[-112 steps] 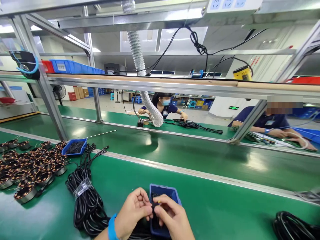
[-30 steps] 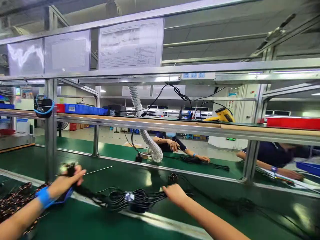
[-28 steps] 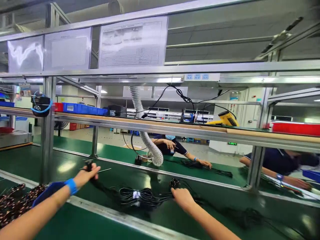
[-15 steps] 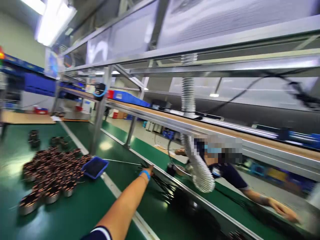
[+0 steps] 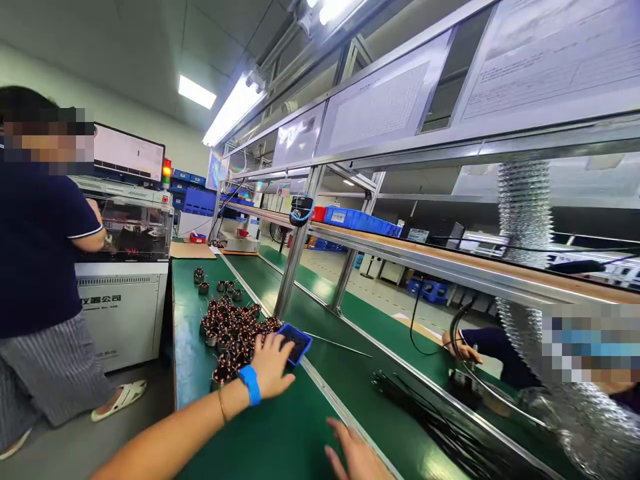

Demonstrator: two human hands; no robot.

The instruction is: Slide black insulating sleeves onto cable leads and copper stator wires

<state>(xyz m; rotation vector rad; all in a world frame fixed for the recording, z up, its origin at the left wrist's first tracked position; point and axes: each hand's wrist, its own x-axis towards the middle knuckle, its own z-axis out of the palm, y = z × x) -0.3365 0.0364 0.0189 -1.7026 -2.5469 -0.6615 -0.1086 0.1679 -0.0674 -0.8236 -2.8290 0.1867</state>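
Observation:
My left hand (image 5: 270, 367), with a blue band on its wrist, reaches over the green bench with fingers spread and nothing held. Its fingertips are at the near edge of a pile of copper-wound coils (image 5: 233, 327) and beside a small blue tray (image 5: 306, 348) with dark contents too small to tell. Lower right, my right hand (image 5: 353, 453) shows partly at the frame's bottom edge, fingers apart and holding nothing. Black cables (image 5: 425, 417) lie in a bundle to its right, beyond the metal rail (image 5: 330, 393).
A metal frame post (image 5: 295, 267) rises behind the tray. A silver flexible duct (image 5: 525, 220) hangs at the right, beside a co-worker's hand (image 5: 463, 348). Another person (image 5: 40, 247) stands at the left by a machine (image 5: 123, 287). A thin rod (image 5: 340, 343) lies behind the rail.
The view has swung left, bringing the standing person and machine into sight. My left hand has moved from the black cables to the coils and tray. My right hand has come into view.

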